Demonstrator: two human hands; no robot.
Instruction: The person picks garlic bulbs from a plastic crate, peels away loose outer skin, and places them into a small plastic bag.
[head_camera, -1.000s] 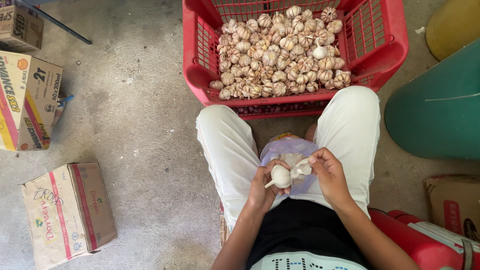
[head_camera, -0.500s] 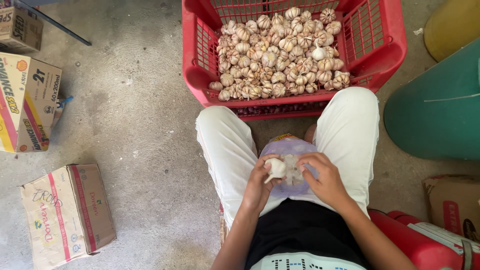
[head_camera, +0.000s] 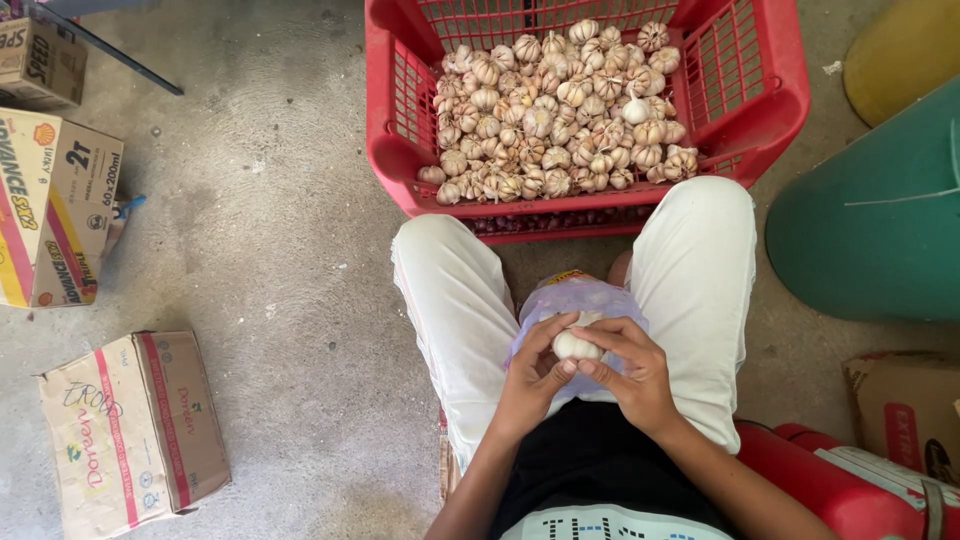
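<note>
Hands: both meet low in the centre of the frame, over the person's lap. Left hand (head_camera: 530, 378) and right hand (head_camera: 635, 372) are cupped narrowly around one whitish, round garlic bulb (head_camera: 577, 345), fingertips pressing it from both sides.
Held bulb: it sits between the two hands, just above the thumbs, equally close to each. Its shape is too round and too covered by fingers to tell which way its long axis runs.
Concrete floor: grey, rough concrete floor (head_camera: 270, 250) fills the left half of the frame.
Red crate: large red plastic crate with slotted walls (head_camera: 395, 130) at the top centre, just beyond the knees, straight ahead of the hands. It holds a heap of dry, papery garlic bulbs (head_camera: 550, 110), cream with brownish streaks.
Green drum: big green round container (head_camera: 880, 220) at the right edge; its contents are not visible.
Legs: knees in pale trousers (head_camera: 450, 300) spread to either side of the hands.
Cardboard boxes: one printed cardboard box (head_camera: 130, 430) lies at the lower left, another taller carton (head_camera: 50, 210) at the left edge above it.
Plastic bag: thin, pale lilac plastic bag (head_camera: 575, 300) lies open between the knees, directly under the hands. What is inside it cannot be made out.
</note>
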